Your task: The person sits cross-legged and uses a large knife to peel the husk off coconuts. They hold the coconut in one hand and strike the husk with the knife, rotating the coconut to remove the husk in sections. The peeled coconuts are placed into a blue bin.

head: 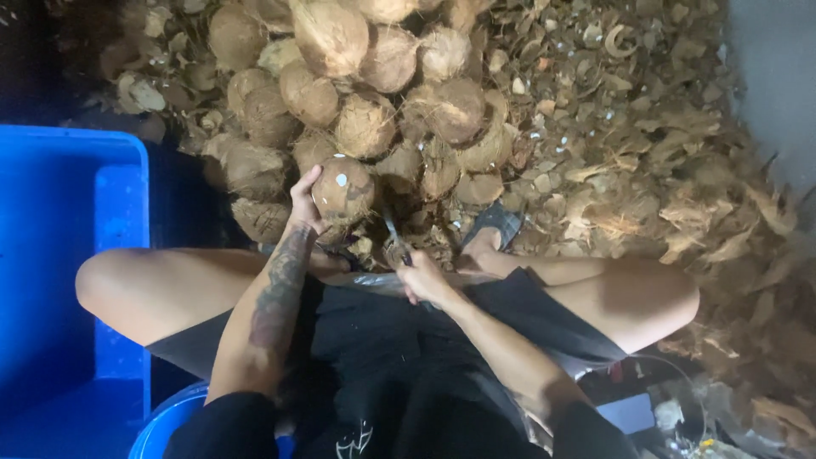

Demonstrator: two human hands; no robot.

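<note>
Brown husk is everywhere: a heap of coconuts [365, 93] rises in front of the seated person, and torn husk scraps [646, 170] cover the floor off to the right. A big blue crate [68, 255] stands at the left, with the rim of a blue bucket [161, 421] just below it by the left knee. A dark sandal [497, 223] shows on the right foot, at the foot of the heap.

The left hand [303, 202] cups one coconut [344, 189] from its left side, fingers spread against the shell, holding it up just in front of the knees and touching the pile behind it. It is partly stripped, with pale spots showing on the brown shell. The right hand [422, 279] is clenched round the handle of a knife [396, 238], whose blade points up towards the coconut, close beside it but not touching, as far as I can tell.

To do this well, I'd say keep the coconut braced firmly against the pile, keep the holding fingers well away from the blade's line, and work with short controlled strokes rather than heavy ones.
</note>
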